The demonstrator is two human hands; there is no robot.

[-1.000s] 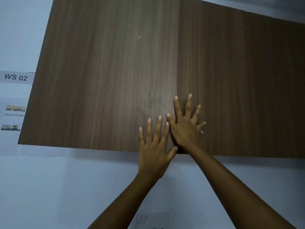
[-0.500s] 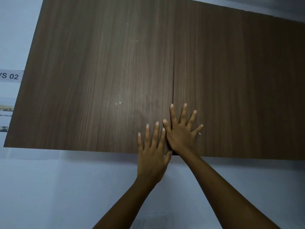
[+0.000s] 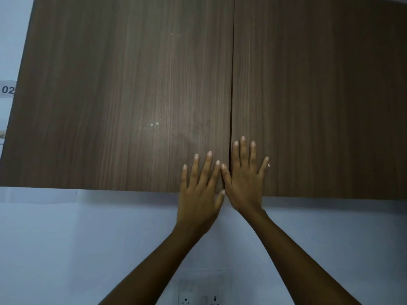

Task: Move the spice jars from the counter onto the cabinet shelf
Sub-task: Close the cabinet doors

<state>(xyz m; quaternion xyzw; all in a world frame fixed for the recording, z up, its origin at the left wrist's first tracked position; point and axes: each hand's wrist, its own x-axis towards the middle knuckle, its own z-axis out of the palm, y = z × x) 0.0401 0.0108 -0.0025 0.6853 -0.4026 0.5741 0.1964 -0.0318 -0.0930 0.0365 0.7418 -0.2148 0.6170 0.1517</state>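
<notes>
Cabinet fills the upper view, both wood doors look closed, dark seam btwn them. My L hand lies flat on the left door, R hand flat on the right door. Fingers straight & spread, holding nothing, thumbs nearly touching at the seam. Below: pale wall, socket at bottom edge.

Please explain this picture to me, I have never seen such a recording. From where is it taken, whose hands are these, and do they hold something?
There is no machine. A camera worn on a person's head looks at that person's own bare hands. The left hand lies flat on the left cabinet door, the right hand flat on the right cabinet door, beside the seam; both doors look closed. Nothing is held. No jars or counter show, only a pale wall with a socket below.
</notes>
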